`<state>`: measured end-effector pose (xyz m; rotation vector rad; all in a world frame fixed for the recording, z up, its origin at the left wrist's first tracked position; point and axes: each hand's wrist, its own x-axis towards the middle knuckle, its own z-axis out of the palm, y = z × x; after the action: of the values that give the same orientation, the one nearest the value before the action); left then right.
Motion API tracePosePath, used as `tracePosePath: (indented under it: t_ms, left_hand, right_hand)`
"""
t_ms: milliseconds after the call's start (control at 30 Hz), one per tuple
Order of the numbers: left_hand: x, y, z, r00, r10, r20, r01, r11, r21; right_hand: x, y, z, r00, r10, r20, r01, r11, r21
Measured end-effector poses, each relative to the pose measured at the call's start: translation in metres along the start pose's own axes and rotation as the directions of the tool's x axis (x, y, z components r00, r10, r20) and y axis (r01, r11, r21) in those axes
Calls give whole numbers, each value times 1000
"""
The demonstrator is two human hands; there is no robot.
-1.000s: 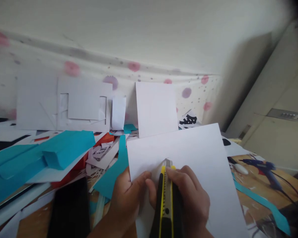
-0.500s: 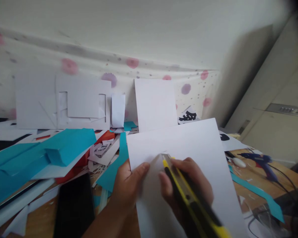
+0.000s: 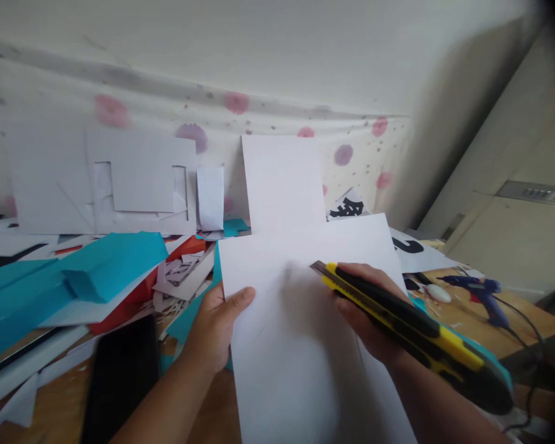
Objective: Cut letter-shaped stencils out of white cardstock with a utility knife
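Note:
A large white sheet of paper (image 3: 300,345) lies in front of me, held up off the cluttered table. My left hand (image 3: 215,327) grips its left edge, thumb on top and fingers underneath. My right hand (image 3: 370,308) is closed round a yellow and black utility knife (image 3: 407,324). The knife lies across the sheet's right side with its blade tip pointing left, just above the paper near its upper middle.
Turquoise paper pieces (image 3: 102,268) and white scraps pile up at the left, with a black phone (image 3: 120,376) in front. White cut card (image 3: 134,185) leans on the back wall. A blue glue gun (image 3: 478,293) lies on the wooden table at right.
My right hand swung the knife from pointing away from me to lying sideways, and lifted it off the sheet. My left hand slid from the sheet's middle to its left edge.

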<state>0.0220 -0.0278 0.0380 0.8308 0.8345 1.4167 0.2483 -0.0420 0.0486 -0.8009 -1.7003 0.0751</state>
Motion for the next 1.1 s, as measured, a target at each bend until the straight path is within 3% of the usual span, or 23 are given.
tracePosePath:
  t_ms: [67, 133, 333, 467, 733, 933, 1100]
  left_hand:
    - [1, -1, -1, 1000, -6, -15, 6, 1000, 18]
    - [1, -2, -1, 1000, -6, -31, 7, 999, 33]
    - [4, -4, -2, 999, -22, -49, 24, 999, 35]
    - [4, -4, -1, 999, -25, -40, 26, 999, 24]
    - [1, -3, 4, 999, -8, -35, 9, 1000, 30]
    - [4, -5, -1, 1000, -26, -13, 26, 999, 32]
    - [4, -5, 1, 999, 10, -50, -8, 999, 47]
  right_hand:
    - [8, 7, -3, 992, -67, 107, 68, 998, -6]
    - [17, 17, -6, 984, -71, 166, 62, 996, 59]
    - [34, 28, 3, 964, 135, 230, -208, 919, 336]
    - [36, 18, 13, 955, 206, 215, -279, 871, 405]
    - [41, 16, 13, 956, 125, 264, -183, 961, 207]
    - [45, 16, 11, 954, 83, 289, -139, 974, 180]
    - [48, 18, 9, 939, 70, 337, -163, 953, 255]
